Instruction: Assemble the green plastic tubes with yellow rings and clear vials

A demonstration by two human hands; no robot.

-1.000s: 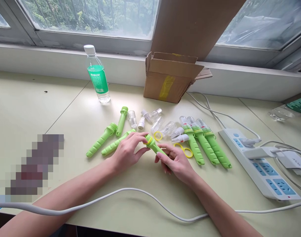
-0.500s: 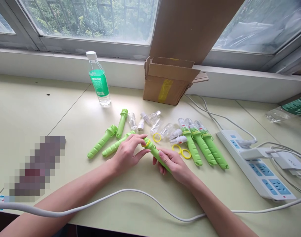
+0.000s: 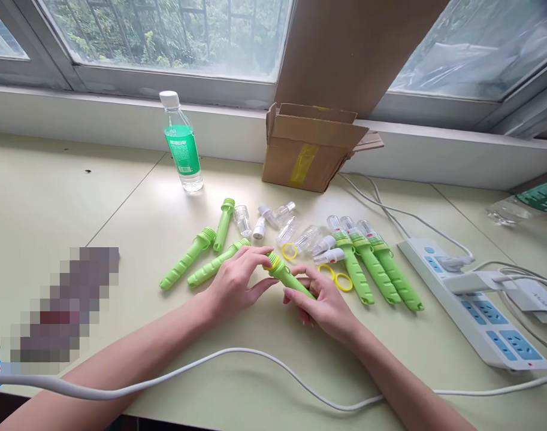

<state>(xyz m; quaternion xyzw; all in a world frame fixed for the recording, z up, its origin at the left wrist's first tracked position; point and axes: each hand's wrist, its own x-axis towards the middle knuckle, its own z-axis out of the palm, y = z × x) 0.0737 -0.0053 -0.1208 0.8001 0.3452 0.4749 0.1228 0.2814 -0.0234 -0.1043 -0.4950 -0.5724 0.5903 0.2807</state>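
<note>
Between my hands is a green plastic tube handle (image 3: 293,281), tilted, with a yellow ring round its threaded upper end. My left hand (image 3: 235,278) pinches that end between thumb and fingers. Around the lower part, my right hand (image 3: 331,305) is closed with a looser grip, hiding the tip. Beyond my left hand lie loose green handles (image 3: 186,260) with threaded tops. Clear plastic caps (image 3: 286,230), white inserts (image 3: 331,256) and yellow rings (image 3: 344,282) are scattered behind the held handle. To the right, three capped green handles (image 3: 358,269) lie side by side.
A water bottle (image 3: 182,149) and an open cardboard box (image 3: 309,152) stand near the window. At right is a power strip (image 3: 471,305) with plugs and cables. A white cable (image 3: 237,352) crosses in front of my forearms. A blurred-out object (image 3: 70,305) lies left.
My right hand has loosened and shifted its fingers on the handle, its thumb now lower along the side. My left hand keeps its pinch. The view has shifted slightly.
</note>
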